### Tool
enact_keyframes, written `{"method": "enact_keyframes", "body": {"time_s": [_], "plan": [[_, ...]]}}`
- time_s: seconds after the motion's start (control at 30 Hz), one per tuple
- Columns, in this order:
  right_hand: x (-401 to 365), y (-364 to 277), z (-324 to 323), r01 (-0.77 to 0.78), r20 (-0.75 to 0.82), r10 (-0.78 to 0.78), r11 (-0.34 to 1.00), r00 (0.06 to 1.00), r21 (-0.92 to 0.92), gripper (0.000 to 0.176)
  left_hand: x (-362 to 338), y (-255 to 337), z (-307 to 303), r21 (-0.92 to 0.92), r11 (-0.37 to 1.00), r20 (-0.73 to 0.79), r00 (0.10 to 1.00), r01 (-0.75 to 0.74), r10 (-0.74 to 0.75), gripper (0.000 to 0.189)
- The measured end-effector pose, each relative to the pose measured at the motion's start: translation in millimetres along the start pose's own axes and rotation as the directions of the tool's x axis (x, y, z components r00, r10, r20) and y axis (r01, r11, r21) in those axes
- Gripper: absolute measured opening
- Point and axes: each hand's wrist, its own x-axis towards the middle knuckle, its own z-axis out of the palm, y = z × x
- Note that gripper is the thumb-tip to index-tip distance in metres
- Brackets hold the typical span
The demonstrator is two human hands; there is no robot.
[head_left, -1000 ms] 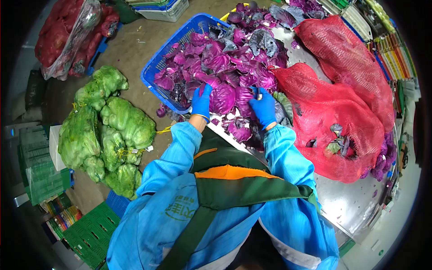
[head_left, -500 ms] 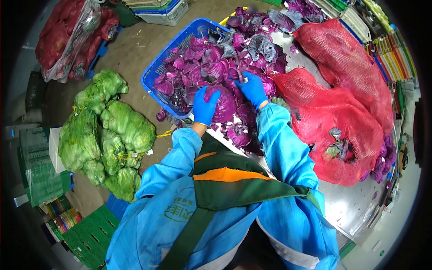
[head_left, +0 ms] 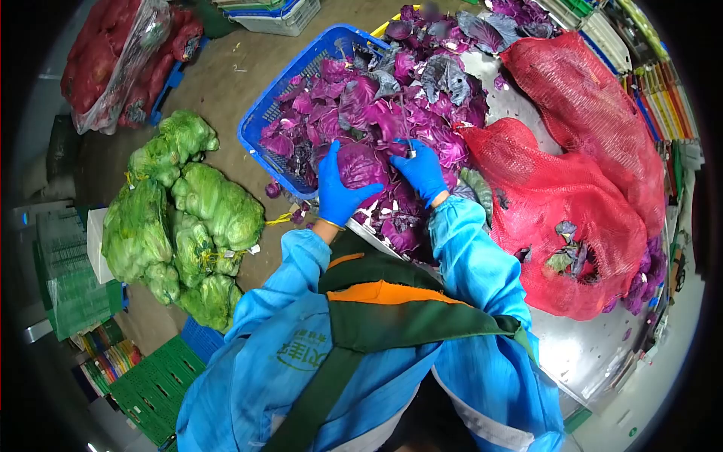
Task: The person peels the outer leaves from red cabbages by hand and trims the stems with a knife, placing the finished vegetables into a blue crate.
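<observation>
My left hand point(head_left: 340, 188), in a blue glove, is wrapped round the near left side of a red cabbage point(head_left: 361, 164), thumb and fingers spread along it. To the right of the cabbage, my right hand point(head_left: 422, 175), also gloved in blue, has its fingers bent together. A small pale bit shows at those fingers, but what they grip I cannot make out. Loose purple cabbage leaves point(head_left: 354, 102) are heaped behind the cabbage, filling a blue plastic basket point(head_left: 260, 113) and spilling over the metal table point(head_left: 580, 350).
Red mesh sacks point(head_left: 561, 203) lie on the table to the right, one with a torn opening showing leaves. Bags of green vegetables point(head_left: 215, 207) stand on the floor at left. Green crates point(head_left: 154, 392) sit lower left, and a red sack pile point(head_left: 113, 68) upper left.
My left hand has opened wider and shifted slightly down and left around the cabbage. The right hand has moved a little lower. The view has shifted slightly.
</observation>
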Motion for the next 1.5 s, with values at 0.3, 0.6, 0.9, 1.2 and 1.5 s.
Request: {"method": "enact_keyframes", "body": {"time_s": [0.3, 0.6, 0.9, 1.2, 1.5], "plan": [[-31, 31, -43, 0.089, -0.406, -0.156, 0.980, 0.901, -0.178, 0.035, 19, 5, -54, -0.632, 0.771, 0.134, 0.991, 0.078, 0.009, 0.113], [-76, 48, 28, 0.028, -0.300, -0.093, 0.976, 0.949, -0.214, 0.053, 42, 4, -59, -0.932, 0.193, 0.260, 0.938, 0.306, -0.229, 0.086], [-49, -72, 16, 0.246, -0.256, -0.200, 0.956, 0.946, 0.163, 0.042, 70, 13, -48, -0.716, -0.152, 0.665, 0.599, 0.682, -0.446, 0.066], [-68, -64, -3, 0.480, 0.184, -0.445, 0.787, 0.877, -0.387, 0.080, 61, -8, -31, -0.409, -0.311, 0.908, 0.415, 0.858, -0.048, 0.076], [-56, -78, 1, 0.339, 0.240, -0.241, 0.724, 0.940, -0.601, 0.076, 66, -33, -24, -0.422, -0.013, 0.906, 0.421, 0.907, -0.052, 0.079]]}}
